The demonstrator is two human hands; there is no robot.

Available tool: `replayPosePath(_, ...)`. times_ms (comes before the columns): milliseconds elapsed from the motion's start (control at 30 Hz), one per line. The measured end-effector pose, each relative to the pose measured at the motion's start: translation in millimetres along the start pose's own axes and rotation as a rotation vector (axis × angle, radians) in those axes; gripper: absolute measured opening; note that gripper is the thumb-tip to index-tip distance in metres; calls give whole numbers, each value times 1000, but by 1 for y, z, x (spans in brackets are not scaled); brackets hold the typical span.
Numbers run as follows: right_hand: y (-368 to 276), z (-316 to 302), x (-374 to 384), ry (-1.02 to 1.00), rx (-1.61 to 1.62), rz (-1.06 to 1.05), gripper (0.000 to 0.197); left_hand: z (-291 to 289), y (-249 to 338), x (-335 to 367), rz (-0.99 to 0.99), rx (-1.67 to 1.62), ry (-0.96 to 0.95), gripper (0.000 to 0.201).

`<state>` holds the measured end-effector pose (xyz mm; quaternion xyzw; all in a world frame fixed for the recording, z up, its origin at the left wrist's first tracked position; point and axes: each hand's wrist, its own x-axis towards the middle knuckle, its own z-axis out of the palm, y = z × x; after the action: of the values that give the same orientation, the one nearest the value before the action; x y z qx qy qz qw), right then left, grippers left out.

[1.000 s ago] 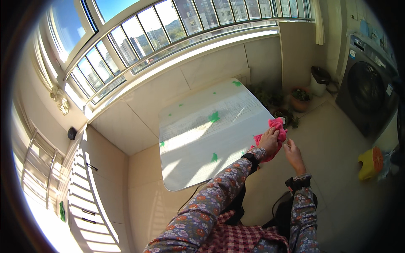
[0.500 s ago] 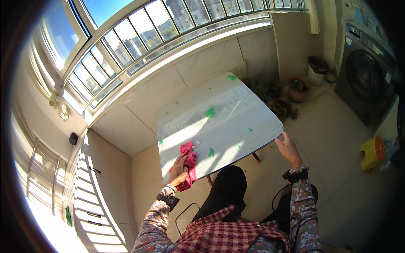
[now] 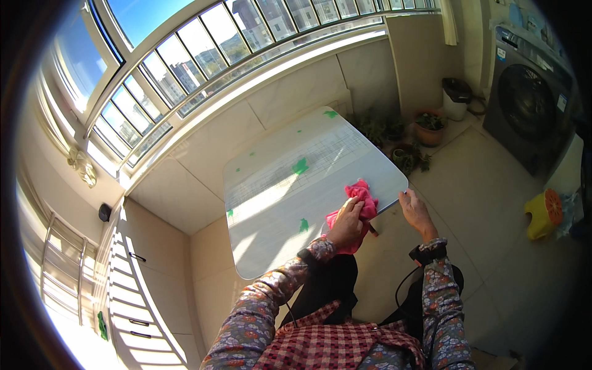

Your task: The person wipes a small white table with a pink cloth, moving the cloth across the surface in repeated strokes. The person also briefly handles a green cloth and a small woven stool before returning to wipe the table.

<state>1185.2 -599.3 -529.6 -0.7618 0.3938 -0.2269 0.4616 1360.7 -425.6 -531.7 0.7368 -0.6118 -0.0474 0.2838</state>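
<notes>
A small white table (image 3: 265,213) with rounded corners, green leaf prints and faint grid lines stands in front of me. My left hand (image 3: 346,223) presses a crumpled pink cloth (image 3: 362,192) onto its top, close to the near right edge. Part of the cloth hangs over that edge, and the hand covers its middle. At the right corner, my right hand (image 3: 418,213) grips the table's rim, fingers bent around it. Sunlight falls in bright bands across the tabletop.
Potted plants (image 3: 430,126) stand on the floor beyond the table's right side. Further right are a bin (image 3: 456,98), a dark washing machine (image 3: 527,102) and a yellow stool (image 3: 541,216). Railed windows (image 3: 246,37) run along the far wall; a low cabinet (image 3: 157,271) is at left.
My left hand has slid the pink cloth from the table's left near corner to its right near edge. The right hand stays at the right corner.
</notes>
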Motion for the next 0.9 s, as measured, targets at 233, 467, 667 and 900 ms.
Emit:
replayPosePath(233, 1, -5, 1, 114, 14, -46, 74, 67, 49, 100, 238, -25, -42, 51)
replayPosePath(467, -9, -7, -7, -49, 39, -14, 69, -28, -11, -7, 107, -160, -77, 53)
replayPosePath(667, -18, -7, -12, -101, 37, -83, 62, -145, -93, -169, -345, -16, 62, 51)
replayPosePath(900, -9, -1, -1, -100, -42, -78, 62, -194, -138, -239, -690, 169, 335, 40)
